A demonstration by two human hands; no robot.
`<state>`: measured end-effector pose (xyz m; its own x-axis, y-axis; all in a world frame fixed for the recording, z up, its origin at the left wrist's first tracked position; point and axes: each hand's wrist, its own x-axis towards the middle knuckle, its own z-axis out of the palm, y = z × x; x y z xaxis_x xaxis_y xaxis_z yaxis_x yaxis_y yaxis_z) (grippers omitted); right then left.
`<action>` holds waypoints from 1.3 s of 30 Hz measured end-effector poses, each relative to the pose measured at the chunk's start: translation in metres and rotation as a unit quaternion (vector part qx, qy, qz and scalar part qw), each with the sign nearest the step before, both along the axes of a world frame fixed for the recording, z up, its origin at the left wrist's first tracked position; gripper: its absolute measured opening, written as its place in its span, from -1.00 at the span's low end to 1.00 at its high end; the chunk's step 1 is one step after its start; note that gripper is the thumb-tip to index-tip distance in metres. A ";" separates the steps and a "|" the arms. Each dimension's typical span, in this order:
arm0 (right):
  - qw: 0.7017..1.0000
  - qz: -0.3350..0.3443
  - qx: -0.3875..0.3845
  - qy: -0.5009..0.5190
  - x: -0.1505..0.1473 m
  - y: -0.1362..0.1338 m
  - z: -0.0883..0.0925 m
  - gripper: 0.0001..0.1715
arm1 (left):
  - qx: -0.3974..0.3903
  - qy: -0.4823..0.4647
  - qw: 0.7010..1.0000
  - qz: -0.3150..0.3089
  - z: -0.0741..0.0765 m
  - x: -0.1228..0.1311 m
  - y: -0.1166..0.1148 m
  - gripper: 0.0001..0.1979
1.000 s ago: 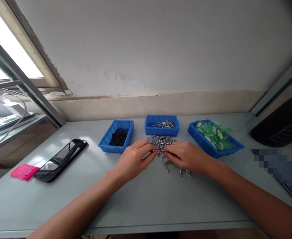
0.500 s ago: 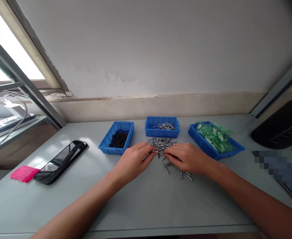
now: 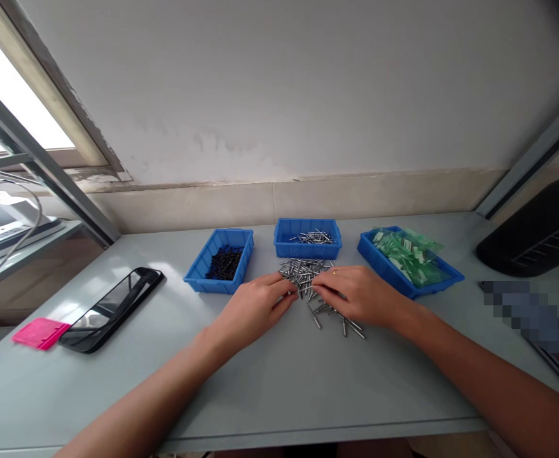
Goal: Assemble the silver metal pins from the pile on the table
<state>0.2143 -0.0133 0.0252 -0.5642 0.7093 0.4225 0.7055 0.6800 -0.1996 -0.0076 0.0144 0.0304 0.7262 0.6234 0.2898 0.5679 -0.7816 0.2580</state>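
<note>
A loose pile of thin silver metal pins (image 3: 303,270) lies on the grey table in front of me, with several strays at its near side. My left hand (image 3: 255,305) is at the left edge of the pile, thumb and fingers bent together; what is between the tips is too small to make out. Over the right part of the pile, my right hand (image 3: 355,289), with a ring on one finger, has its thumb and fingertips drawn together among the pins. Whether it holds one is hidden. Just behind the pile stands a blue tray (image 3: 306,250) containing more silver pins.
Left of the pile is a blue bin (image 3: 243,270) of black screw-like pieces; right is a blue bin (image 3: 384,273) of green plastic packets. A phone (image 3: 112,312) and pink card-like piece (image 3: 41,333) lie left. A black bottle (image 3: 531,229) lies at right.
The view has shifted slightly, so everything sits a little higher and further left. A pin visible at my left fingertips before no longer shows clearly. Both hands stay at the pile.
</note>
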 end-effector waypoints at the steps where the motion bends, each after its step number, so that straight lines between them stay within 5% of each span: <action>1: 1.000 0.007 0.005 0.003 0.000 0.000 0.000 -0.69 | -0.007 0.015 1.000 -0.004 0.000 0.000 0.000 -0.83; 39: 0.999 0.008 -0.039 -0.037 0.000 0.002 -0.006 -0.74 | 0.019 0.012 1.000 -0.014 0.003 -0.003 0.001 -0.78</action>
<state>0.2141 -0.0110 0.0197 -0.6038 0.7285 0.3236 0.7088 0.6764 -0.2002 -0.0102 0.0149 0.0332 0.7507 0.5909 0.2955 0.5505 -0.8067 0.2149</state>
